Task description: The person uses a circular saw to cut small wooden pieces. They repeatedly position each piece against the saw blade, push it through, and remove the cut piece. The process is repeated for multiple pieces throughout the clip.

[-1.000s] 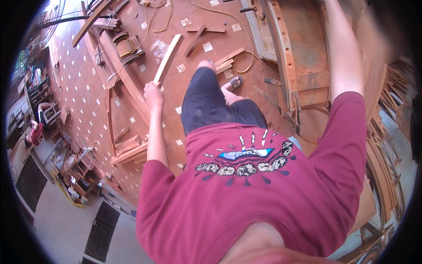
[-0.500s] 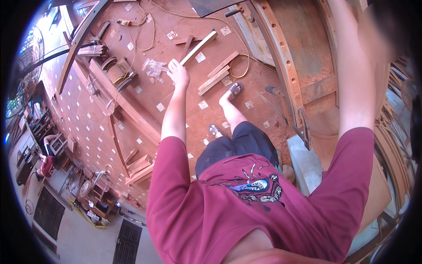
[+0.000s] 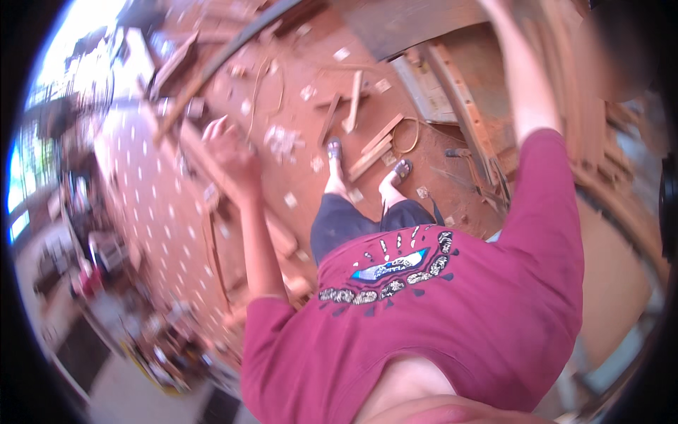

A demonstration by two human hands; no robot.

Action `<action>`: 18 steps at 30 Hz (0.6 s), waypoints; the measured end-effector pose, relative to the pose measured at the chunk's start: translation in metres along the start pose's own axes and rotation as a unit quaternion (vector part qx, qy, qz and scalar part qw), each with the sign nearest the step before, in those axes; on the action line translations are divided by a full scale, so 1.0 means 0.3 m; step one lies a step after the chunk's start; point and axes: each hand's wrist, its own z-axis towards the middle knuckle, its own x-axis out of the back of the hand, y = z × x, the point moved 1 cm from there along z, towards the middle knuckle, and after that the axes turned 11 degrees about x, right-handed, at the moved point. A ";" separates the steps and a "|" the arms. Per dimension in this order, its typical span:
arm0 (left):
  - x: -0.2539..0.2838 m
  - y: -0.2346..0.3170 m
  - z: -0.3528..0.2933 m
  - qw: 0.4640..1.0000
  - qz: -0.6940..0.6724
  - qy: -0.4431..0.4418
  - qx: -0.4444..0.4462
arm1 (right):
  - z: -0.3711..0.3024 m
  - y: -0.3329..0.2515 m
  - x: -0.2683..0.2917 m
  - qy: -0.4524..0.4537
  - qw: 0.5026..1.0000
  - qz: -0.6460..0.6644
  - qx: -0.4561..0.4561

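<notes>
My left hand (image 3: 229,155) is raised over the left side of the floor, somewhat blurred. Its fingers look loosely bent and apart, with nothing visible in them. It appears just below the lower end of a long dark beam (image 3: 233,56); whether they touch I cannot tell. My right forearm (image 3: 526,81) stretches up past a wooden frame piece with a row of holes (image 3: 462,95). The right hand lies beyond the top edge, so its fingers are hidden. A dark flat panel (image 3: 409,28) is left of that forearm.
Wood strips (image 3: 374,155) lie on the dusty red floor near my feet, by a looped yellow cord (image 3: 405,136). Clear crumpled plastic (image 3: 284,141) lies left of them. Long boards (image 3: 282,237) stretch along my left. Stacked timber (image 3: 590,134) stands at right.
My left hand has moved left and lower in view, its fingers more bent. My right forearm has shifted left. My feet have stepped, and the whole view has turned.
</notes>
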 end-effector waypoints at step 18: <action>-0.704 0.112 0.555 0.940 0.116 -0.310 0.083 | -0.196 0.020 0.108 -0.150 0.986 -0.057 0.045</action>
